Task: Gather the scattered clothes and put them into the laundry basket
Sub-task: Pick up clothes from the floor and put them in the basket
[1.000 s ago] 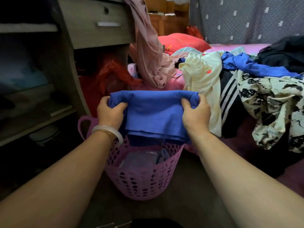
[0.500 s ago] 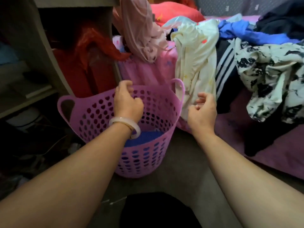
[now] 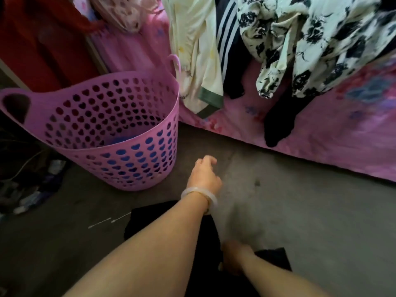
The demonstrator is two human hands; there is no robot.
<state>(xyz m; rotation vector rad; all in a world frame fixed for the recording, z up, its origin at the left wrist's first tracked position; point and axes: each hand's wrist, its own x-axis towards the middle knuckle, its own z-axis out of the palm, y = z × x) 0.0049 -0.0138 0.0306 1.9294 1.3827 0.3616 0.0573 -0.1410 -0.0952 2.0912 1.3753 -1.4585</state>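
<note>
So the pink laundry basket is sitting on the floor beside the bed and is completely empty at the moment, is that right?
Not quite: the pink laundry basket does sit on the floor beside the bed, but it is not empty. The head view shows blue cloth in its bottom, visible through the holes.

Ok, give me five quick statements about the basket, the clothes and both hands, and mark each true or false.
1. The pink laundry basket stands upright on the floor. True.
2. The basket is empty. False: blue fabric shows through its holes near the bottom.
3. The left hand wears a pale bangle at the wrist. True.
4. The right hand holds the floral garment. False: it is low down at the dark cloth on the floor; the black-and-white floral garment lies on the bed.
5. The left hand grips the basket rim. False: it hangs over bare floor, apart from the basket.
</note>
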